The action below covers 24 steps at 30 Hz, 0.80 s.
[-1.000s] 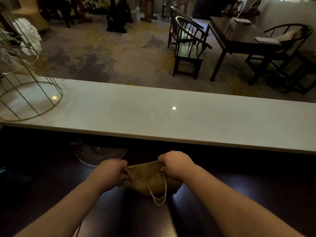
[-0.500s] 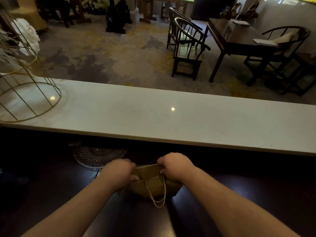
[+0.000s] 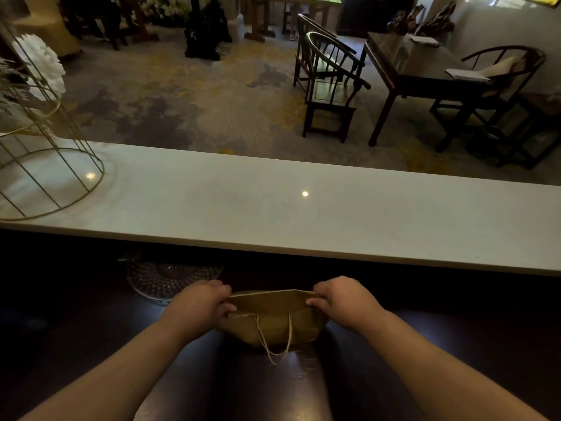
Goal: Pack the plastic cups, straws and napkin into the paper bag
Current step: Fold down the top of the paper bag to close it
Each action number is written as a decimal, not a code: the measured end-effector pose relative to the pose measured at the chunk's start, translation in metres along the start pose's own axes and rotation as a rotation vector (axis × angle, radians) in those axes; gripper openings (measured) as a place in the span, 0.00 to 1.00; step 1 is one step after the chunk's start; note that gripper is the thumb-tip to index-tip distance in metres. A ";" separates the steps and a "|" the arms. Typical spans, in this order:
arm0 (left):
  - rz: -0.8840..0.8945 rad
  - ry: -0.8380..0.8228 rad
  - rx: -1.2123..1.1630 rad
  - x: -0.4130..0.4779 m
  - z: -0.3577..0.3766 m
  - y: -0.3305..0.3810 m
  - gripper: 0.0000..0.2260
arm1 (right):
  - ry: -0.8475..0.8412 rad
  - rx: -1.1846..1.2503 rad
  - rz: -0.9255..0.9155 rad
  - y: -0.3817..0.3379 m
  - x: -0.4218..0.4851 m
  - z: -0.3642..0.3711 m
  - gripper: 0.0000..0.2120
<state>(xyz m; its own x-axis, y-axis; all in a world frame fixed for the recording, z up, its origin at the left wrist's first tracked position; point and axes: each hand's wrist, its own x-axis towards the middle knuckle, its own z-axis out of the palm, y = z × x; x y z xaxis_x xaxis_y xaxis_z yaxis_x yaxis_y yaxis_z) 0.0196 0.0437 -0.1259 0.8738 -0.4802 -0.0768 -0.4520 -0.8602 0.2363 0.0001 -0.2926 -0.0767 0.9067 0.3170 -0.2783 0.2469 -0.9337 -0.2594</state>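
On dark counter (image 3: 455, 344), close to person: brown bag (image 3: 273, 326). Left hand (image 3: 197, 308) pinches left end of bag top. Right hand (image 3: 346, 302) pinches right end. Fingers curled on paper edge. White string handle (image 3: 274, 350) hangs down bag front. Glass plate (image 3: 158, 279) just behind left hand. Gold wire cage (image 3: 45, 177) on white ledge (image 3: 334, 214), far left.

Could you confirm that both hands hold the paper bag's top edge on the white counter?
Not quite: the head view shows the paper bag on the dark lower surface, not the white counter; the left hand and right hand do hold its top edge.
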 end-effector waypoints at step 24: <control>-0.028 0.210 -0.125 -0.015 0.003 -0.013 0.18 | 0.096 0.166 -0.020 0.024 -0.009 0.014 0.10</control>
<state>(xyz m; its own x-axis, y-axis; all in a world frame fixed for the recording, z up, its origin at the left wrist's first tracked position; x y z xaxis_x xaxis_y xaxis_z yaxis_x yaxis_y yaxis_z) 0.0117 0.0622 -0.1304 0.9098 -0.3988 0.1146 -0.4125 -0.8386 0.3558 -0.0074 -0.3158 -0.0935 0.9326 0.3102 -0.1846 0.2120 -0.8846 -0.4154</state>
